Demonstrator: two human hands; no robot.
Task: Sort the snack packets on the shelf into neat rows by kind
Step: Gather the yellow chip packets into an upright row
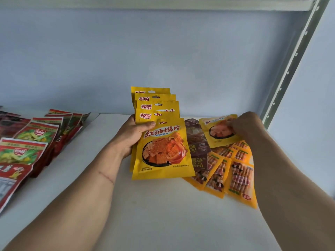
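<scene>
You're gathering the yellow kind: your left hand [133, 136] clasps a fanned stack of yellow packets [159, 142], while your right hand [243, 125] pinches another yellow packet [220, 132] at two o'clock. Next, I'd judge, lift it onto the stack.

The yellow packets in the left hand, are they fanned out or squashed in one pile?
Fanned out: the yellow packets show stepped tops above the left hand.

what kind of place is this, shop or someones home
Probably a small shop or stockroom, though that is a guess: a bare white shelf on a slotted metal upright, with many identical snack packets, such as the yellow packets fanned in the left hand.
</scene>
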